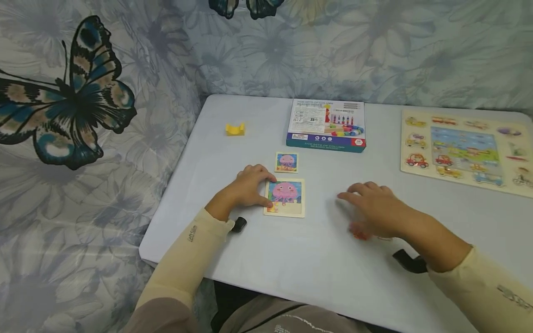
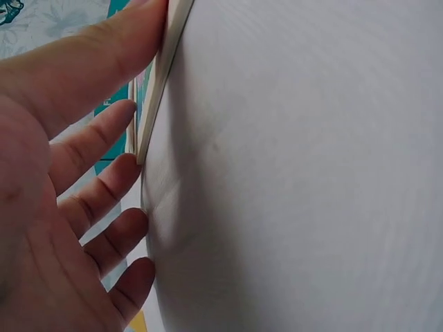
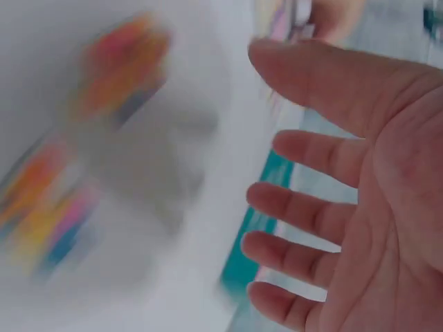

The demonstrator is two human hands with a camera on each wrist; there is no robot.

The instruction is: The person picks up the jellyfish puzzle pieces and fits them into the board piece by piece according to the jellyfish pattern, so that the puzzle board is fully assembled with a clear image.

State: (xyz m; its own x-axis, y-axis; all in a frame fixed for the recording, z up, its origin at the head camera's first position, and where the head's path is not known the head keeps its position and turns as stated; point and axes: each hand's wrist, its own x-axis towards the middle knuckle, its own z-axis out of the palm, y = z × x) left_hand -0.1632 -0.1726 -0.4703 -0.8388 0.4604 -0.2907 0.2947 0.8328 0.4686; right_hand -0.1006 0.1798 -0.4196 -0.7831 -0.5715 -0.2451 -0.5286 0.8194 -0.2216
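Observation:
In the head view, a square puzzle board [image 1: 287,210] with a pink jellyfish picture lies on the white table. My left hand [image 1: 250,185] rests at its left side, thumb and forefinger touching the board. The left wrist view shows the thumb [image 2: 104,62] against the board's wooden edge [image 2: 158,97], the other fingers loosely extended. A smaller jellyfish picture square [image 1: 287,162] lies just beyond. To the right, my right hand [image 1: 376,210] hovers over the table with fingers spread and nothing in them. Beneath it are orange, multicoloured pieces [image 3: 121,66], blurred and partly hidden in the head view.
A flat box [image 1: 326,125] with printed bead pictures lies at the back. A small yellow curved block [image 1: 235,129] sits back left. On the right is a wooden vehicle puzzle board [image 1: 420,171]. Flowered cloth [image 1: 275,55] hangs behind the table [image 1: 270,259].

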